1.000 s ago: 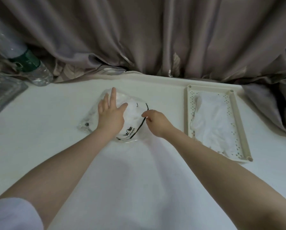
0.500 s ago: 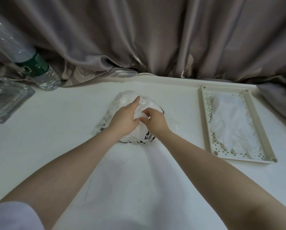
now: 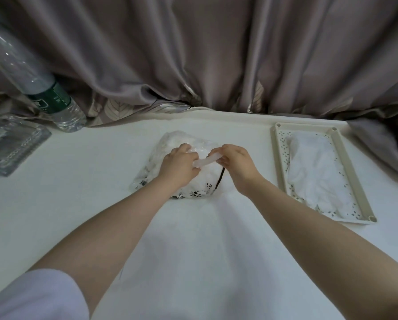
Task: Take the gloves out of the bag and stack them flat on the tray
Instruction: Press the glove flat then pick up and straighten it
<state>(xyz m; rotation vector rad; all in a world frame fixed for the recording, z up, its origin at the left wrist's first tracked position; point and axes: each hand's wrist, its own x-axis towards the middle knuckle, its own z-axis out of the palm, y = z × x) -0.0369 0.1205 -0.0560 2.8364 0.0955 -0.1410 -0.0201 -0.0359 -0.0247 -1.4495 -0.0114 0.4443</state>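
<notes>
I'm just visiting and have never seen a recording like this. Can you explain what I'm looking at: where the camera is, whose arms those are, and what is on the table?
There is no machine here. A person wears a wide-angle camera on the head, looking forward and down, so the two bare arms coming in from the bottom are that person's own. There is only this one view.

On the white table lies a clear plastic bag stuffed with white gloves. The left hand and the right hand both pinch the bag's plastic and stretch a strip of it between them, apparently to open it.

To the right is a cream perforated tray with white gloves already lying in it. At far left stand a clear water bottle with a green label and a clear plastic box. A grey curtain hangs behind.
</notes>
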